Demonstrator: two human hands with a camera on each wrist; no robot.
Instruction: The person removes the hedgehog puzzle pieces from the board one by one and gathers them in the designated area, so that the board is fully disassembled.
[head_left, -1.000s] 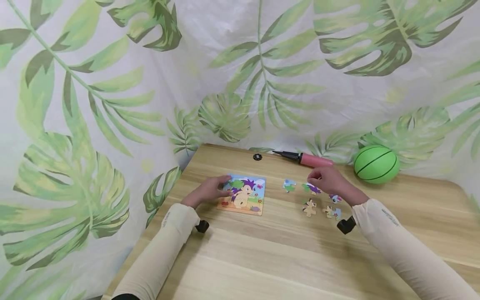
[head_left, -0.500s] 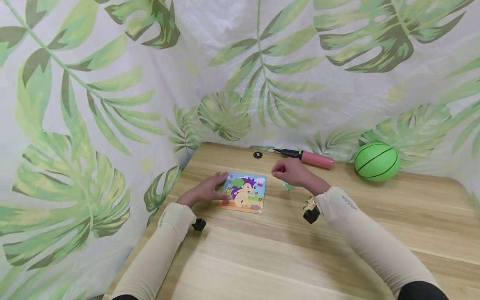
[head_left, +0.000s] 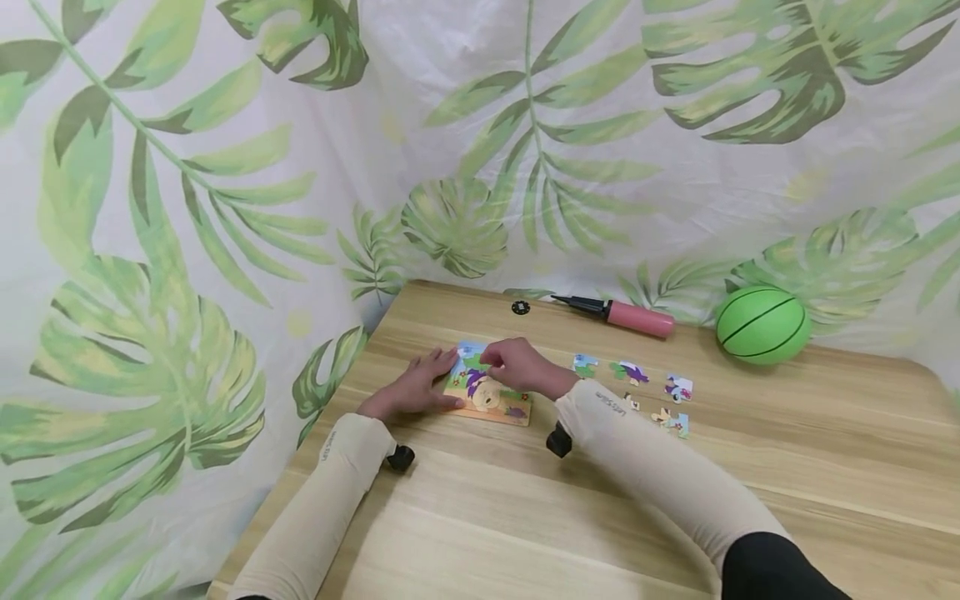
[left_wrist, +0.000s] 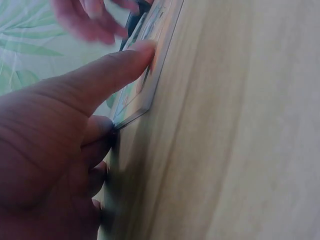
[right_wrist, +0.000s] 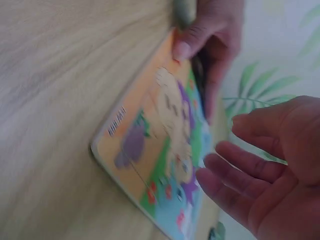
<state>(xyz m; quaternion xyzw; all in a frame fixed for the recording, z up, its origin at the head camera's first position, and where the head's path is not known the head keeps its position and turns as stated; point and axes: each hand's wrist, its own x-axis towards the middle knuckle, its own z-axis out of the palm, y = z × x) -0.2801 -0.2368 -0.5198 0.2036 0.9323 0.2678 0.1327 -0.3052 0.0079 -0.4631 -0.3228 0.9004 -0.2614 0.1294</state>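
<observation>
Puzzle step, we judge: our straight-fingered left hand (head_left: 416, 387) steadies the thin square hedgehog-print board (head_left: 489, 398) on the pale wood-grain counter (head_left: 480, 508); our right hand (head_left: 519, 365), loosely bent, empty, is above it. Next likely needs a fingertip pinch. Visible: one board, five loose multicoloured jigsaw pieces (head_left: 679, 387), one green black-lined ball (head_left: 763, 325), one red-and-black pump (head_left: 637, 319), one black disc (head_left: 521, 307).

A person with a bare left hand (head_left: 416, 387) and bare right hand (head_left: 525, 367) wears a cream fabric left oversleeve (head_left: 315, 496) and matching right oversleeve (head_left: 645, 458), both printed with small dark lettering (head_left: 613, 404); a blocky black left wrist device (head_left: 401, 457), a similar right wrist device (head_left: 559, 440) and black upper-arm cloth (head_left: 772, 567) show.
</observation>
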